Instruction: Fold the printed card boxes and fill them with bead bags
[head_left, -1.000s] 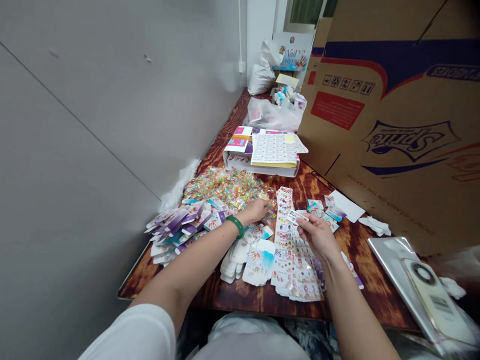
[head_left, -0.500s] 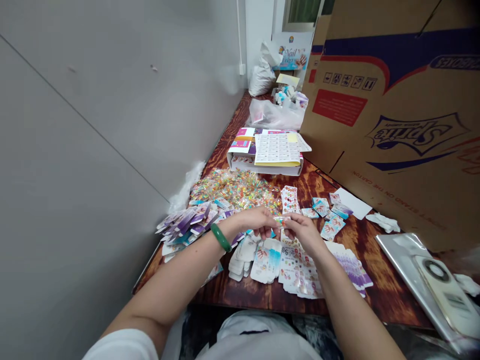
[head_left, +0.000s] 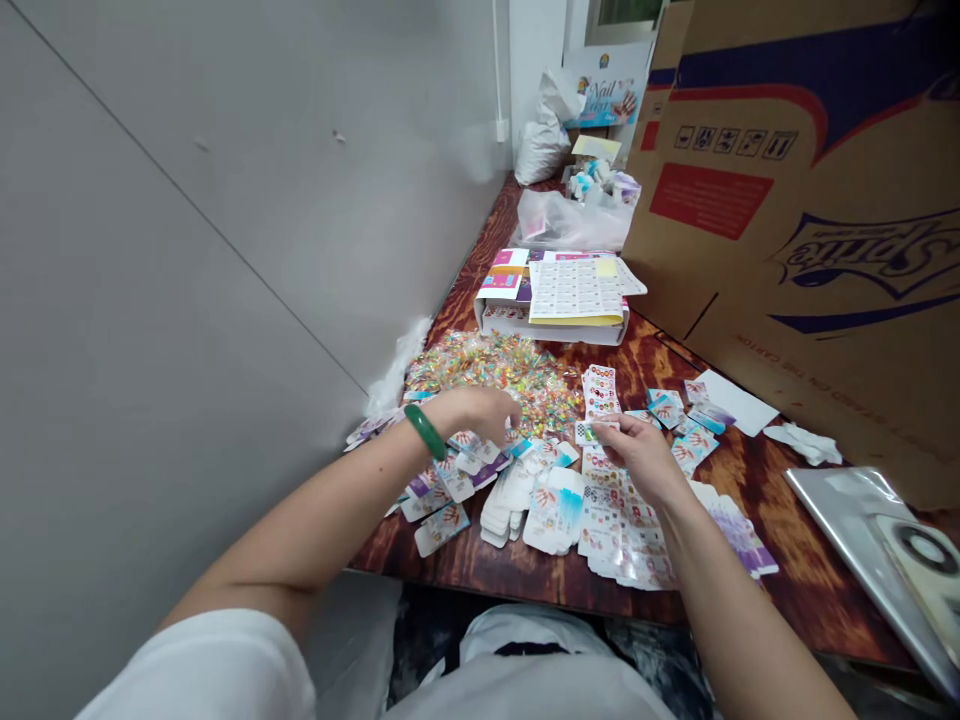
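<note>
"Head view: what does the right hand (head_left: 641, 455) hold?"
"A small printed card (head_left: 584, 434), pinched at one end over the patterned strips (head_left: 626, 540)."
"And the left hand (head_left: 484, 412)?"
"Curled by the colourful packets (head_left: 480, 358) — I can't tell whether it holds anything."
"Further out?"
"Flat printed cartons (head_left: 555, 510) near the bench (head_left: 487, 572) edge, a cardboard box (head_left: 712, 265) at right."

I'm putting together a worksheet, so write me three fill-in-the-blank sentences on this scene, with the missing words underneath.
1. The left hand, near the multicoloured heap, has a ____ bangle at its wrist.
2. A small card is held in the fingers of the ____ hand.
3. The large logo on the cardboard box reads "____".

Missing words: green; right; Sprite.
</note>
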